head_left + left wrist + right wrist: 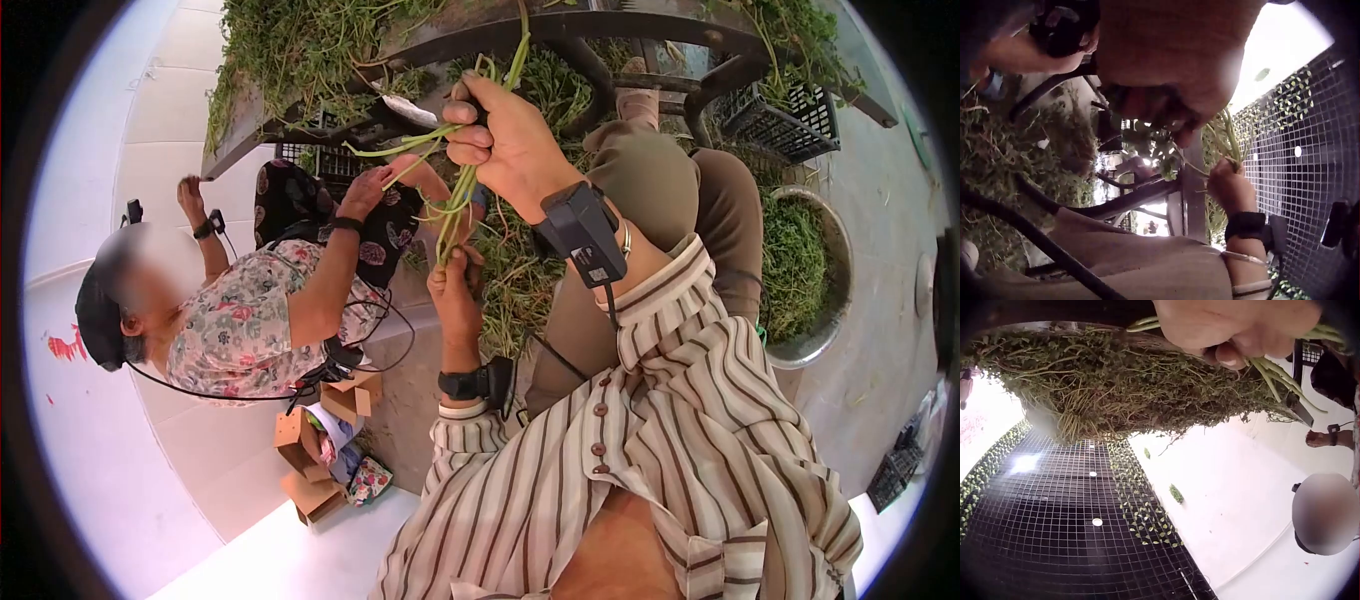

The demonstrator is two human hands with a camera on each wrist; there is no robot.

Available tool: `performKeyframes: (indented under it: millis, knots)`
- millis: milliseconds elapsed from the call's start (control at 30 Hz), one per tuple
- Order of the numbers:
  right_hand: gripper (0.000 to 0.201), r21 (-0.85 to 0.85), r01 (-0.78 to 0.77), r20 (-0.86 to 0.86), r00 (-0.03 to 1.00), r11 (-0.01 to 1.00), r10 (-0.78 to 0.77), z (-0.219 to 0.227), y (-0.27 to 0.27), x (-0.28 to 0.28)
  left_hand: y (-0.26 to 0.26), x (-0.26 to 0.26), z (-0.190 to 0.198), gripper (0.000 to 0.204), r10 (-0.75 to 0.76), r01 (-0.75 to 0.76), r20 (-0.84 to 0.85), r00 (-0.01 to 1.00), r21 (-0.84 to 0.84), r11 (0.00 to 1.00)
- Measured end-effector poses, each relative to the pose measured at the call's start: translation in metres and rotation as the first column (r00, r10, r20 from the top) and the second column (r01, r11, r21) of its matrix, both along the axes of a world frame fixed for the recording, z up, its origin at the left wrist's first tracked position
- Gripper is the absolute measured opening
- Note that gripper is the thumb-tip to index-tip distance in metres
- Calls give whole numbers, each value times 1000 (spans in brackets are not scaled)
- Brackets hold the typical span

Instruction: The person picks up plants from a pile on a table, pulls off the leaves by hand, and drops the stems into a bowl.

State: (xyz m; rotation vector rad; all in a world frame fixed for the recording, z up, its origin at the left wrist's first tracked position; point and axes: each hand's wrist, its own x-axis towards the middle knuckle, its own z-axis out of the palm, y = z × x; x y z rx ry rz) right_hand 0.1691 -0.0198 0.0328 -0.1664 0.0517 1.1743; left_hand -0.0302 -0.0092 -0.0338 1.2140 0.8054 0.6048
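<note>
My right hand (515,145) is curled round a bunch of long green plant stems (462,190). The stems pass out both sides of the fist, some fanning out to the left. Below it, my left hand (455,300) pinches the lower ends of the same bunch between thumb and fingers. In the right wrist view the right hand (1241,325) shows from close up, with stems (1279,378) poking out under its fingers. The left wrist view has the left hand (1172,56) large and dark at the top, and the right hand (1232,187) holding stems beyond it.
A dark-edged table (440,48) heaped with leafy greens (300,60) stands in front. More greens (510,290) lie on the floor by my legs. A metal basin (840,270) of greens and a black crate (800,125) are to the right. Another person (250,310) sits at left, near cardboard boxes (305,450).
</note>
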Motion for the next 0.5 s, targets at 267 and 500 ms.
performKeyframes:
  millis: [267, 500]
  knots:
    - [19, -63, -35, 61, 997, 997, 38, -11, 6, -10, 8, -17, -23, 29, -26, 105, -319, 947, 234, 967]
    - [19, 27, 86, 100, 991, 996, -88, 12, -9, 21, 25, -134, -106, 33, 240, -321, -496, 834, -84, 943]
